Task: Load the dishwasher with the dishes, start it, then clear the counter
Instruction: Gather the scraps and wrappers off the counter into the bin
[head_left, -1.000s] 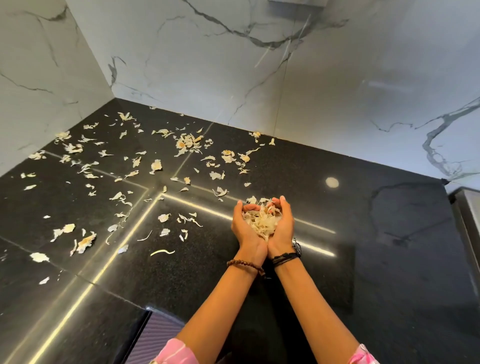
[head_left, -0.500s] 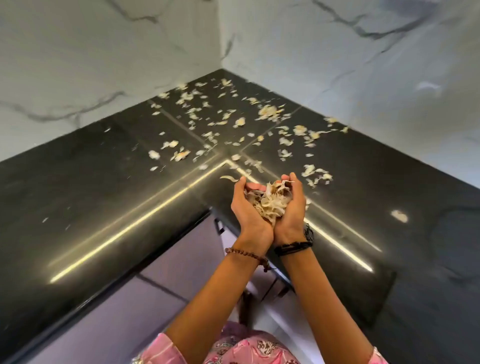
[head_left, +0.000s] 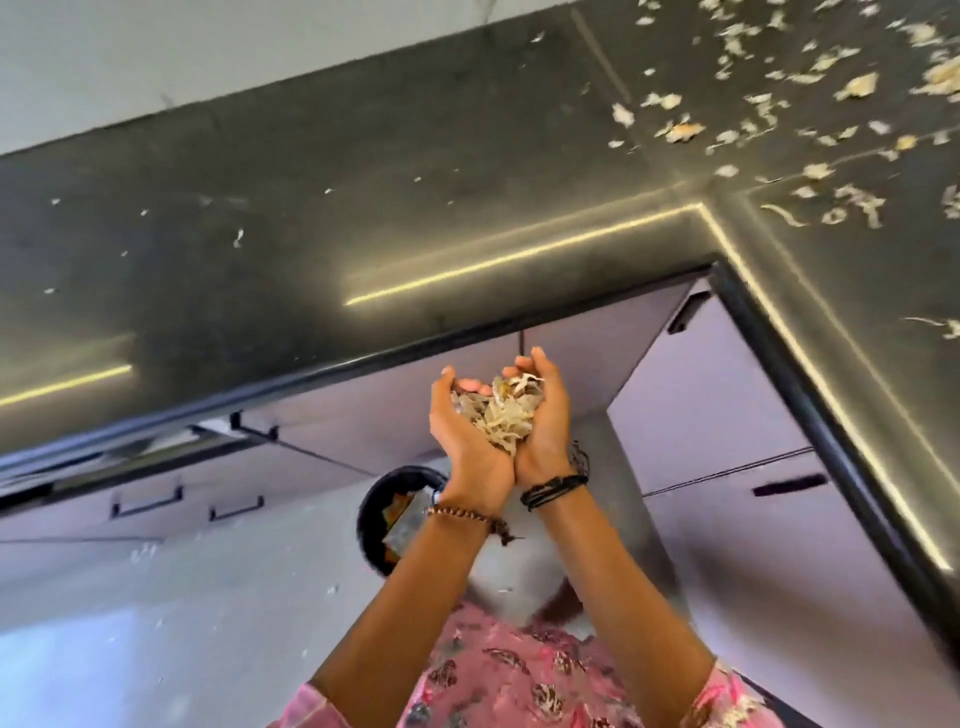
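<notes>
My left hand (head_left: 462, 441) and my right hand (head_left: 545, 421) are cupped together, palms up, and hold a heap of pale peel scraps (head_left: 498, 418) between them. They are off the black counter (head_left: 311, 208), in front of its inner corner edge and above the floor. Directly below my left wrist stands a black bin (head_left: 374, 512) with rubbish inside; my arms partly hide it. Several more pale scraps (head_left: 675, 130) lie scattered on the counter at the upper right.
Lilac cabinet fronts (head_left: 753, 415) with black handles run under the counter on both sides of the corner. The grey floor (head_left: 156, 623) has a few small scraps on it. A white marble wall (head_left: 156, 52) backs the counter.
My cupped hands with the scraps have moved back off the counter and now hang over the floor near the bin. The view has swung left and down.
</notes>
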